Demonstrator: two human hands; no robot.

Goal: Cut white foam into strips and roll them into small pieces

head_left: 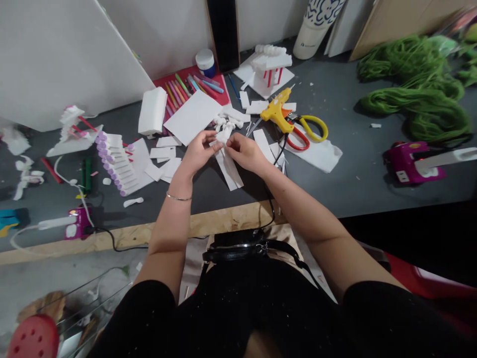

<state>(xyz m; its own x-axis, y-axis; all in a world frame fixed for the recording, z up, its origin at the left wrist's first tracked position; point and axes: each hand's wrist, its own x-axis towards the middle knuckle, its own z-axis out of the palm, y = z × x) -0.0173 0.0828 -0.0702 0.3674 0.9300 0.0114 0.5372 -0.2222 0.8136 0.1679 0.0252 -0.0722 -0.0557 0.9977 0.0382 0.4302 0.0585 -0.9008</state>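
My left hand is closed in a loose pinch at the left edge of a white, crumpled-looking piece. Opposite it, my right hand pinches the same piece, its fingertips hiding part of it. Under both hands a flat white strip slants toward the table's front edge; whether it is joined to the crumpled piece I cannot tell. Small white curled bits lie just beyond the fingers. A white sheet is to the left, on the markers.
To the right lie a yellow glue gun, pliers with yellow and red handles and green yarn. A small white model with red posts stands behind. Purple-edged white strips and a purple power adapter are at left.
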